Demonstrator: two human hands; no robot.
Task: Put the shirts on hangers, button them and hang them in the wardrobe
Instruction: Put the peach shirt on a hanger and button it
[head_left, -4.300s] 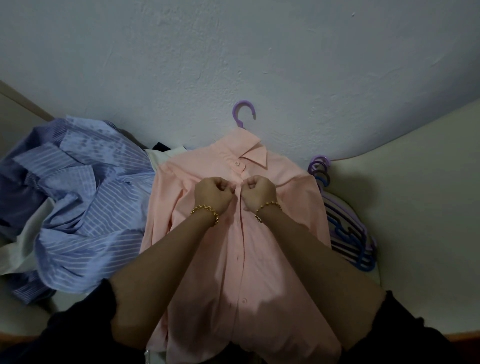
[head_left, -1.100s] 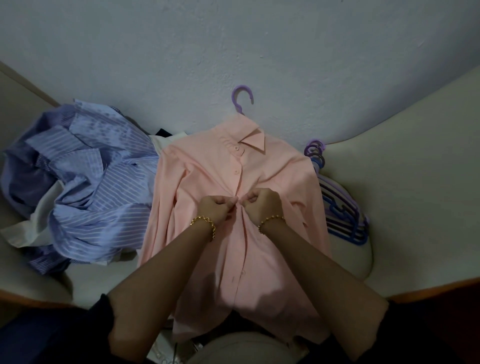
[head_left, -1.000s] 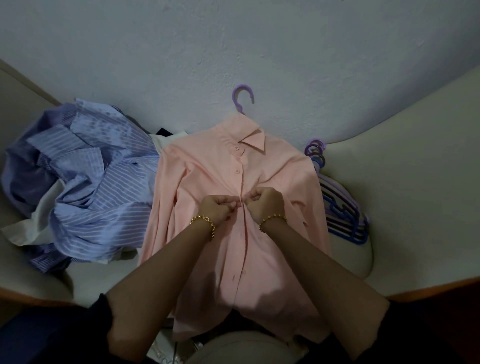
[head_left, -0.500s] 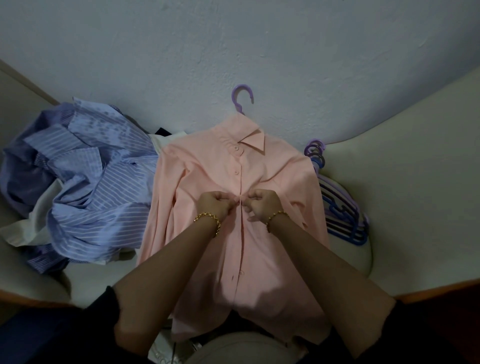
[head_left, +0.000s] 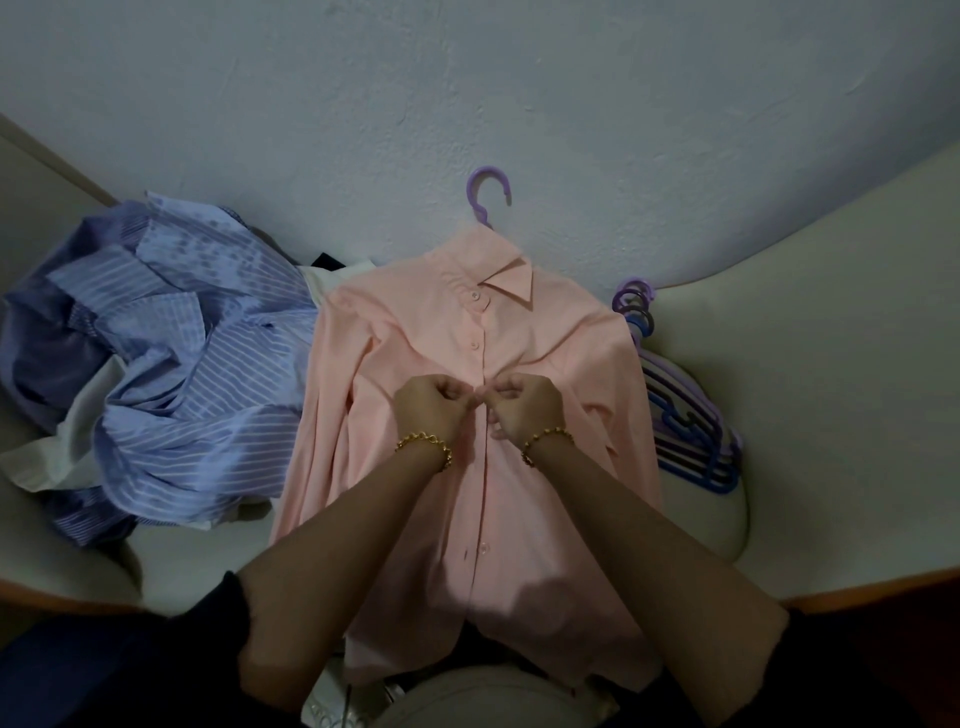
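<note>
Reaching forward with both forearms bare, coming together toward the middle. Holding left hand and right hand side by side, backs up, almost touching. Curling the fingers of both, pinching the shirt front between thumbs and fingertips.

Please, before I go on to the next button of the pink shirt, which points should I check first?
1. The pink shirt is on the purple hanger: ok, hook shows above collar.
2. The top two buttons closed: ok.
3. The third button through its hole: cannot tell; fingers of the left hand and right hand hide it.
4. The lower button closed: not ok.
5. The spare hangers ready for the striped shirts: ok.
</note>
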